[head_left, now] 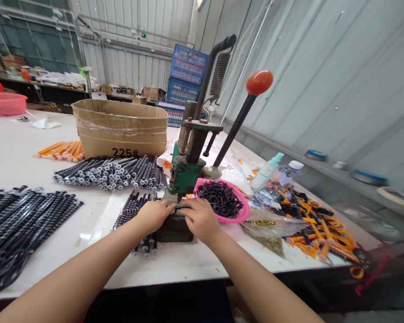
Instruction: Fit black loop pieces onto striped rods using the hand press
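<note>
Over the dark base of a green hand press, we are working with our left hand and right hand curled close together, both pinching a small dark piece, though we cannot tell how firmly. A pink basket of black loops is sitting just beside our right hand, while bundled black rods are lying beside our left hand on the white surface.
</note>
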`<act>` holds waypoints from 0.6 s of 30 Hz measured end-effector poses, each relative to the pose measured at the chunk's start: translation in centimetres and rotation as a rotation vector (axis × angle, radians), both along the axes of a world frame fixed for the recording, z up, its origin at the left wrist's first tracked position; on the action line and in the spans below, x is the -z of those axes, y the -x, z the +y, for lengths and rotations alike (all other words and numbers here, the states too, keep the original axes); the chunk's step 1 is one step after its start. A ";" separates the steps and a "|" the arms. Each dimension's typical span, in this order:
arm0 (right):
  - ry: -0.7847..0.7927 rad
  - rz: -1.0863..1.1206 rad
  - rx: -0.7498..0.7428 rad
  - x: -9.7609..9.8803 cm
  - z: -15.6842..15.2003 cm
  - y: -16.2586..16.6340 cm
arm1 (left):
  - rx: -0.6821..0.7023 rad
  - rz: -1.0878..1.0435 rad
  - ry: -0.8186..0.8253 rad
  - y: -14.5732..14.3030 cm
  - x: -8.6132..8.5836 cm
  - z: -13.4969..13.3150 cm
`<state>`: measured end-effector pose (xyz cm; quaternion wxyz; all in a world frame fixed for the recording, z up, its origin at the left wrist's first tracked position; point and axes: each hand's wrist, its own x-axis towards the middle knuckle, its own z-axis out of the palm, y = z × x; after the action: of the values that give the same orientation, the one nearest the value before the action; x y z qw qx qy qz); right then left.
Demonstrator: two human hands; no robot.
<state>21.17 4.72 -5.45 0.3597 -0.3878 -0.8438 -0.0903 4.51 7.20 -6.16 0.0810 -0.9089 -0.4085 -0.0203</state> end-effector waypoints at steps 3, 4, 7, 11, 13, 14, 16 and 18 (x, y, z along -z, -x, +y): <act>-0.331 0.421 0.127 -8.1 0.1 -1.2 | 0.020 0.041 -0.026 0.0 -0.2 -0.1; -0.337 0.565 0.210 -11.5 0.7 -1.9 | 0.027 0.054 -0.033 0.0 -0.3 -0.1; 0.139 0.860 0.120 -20.8 2.6 -4.8 | 0.040 0.085 -0.049 0.0 -0.7 0.0; 0.428 0.547 -0.116 -25.6 0.3 -7.3 | 0.055 0.093 -0.064 0.0 -0.8 0.2; 0.510 0.045 -0.248 -24.1 -3.1 -7.0 | 0.062 0.084 -0.067 0.1 -0.7 0.3; 0.551 -0.226 -0.311 -22.5 -4.9 -6.5 | 0.067 0.078 -0.067 0.2 -0.6 0.4; 0.502 -0.556 -0.345 -18.1 -7.6 -5.2 | 0.077 0.066 -0.065 0.3 -0.5 0.6; 0.392 -0.714 -0.379 -12.8 -8.8 -3.8 | 0.087 0.057 -0.060 0.3 -0.3 0.8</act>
<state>25.00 -4.05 7.36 -0.0238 -0.2316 -0.9725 0.0105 4.20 7.96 -5.85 0.1188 -0.9233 -0.3652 -0.0099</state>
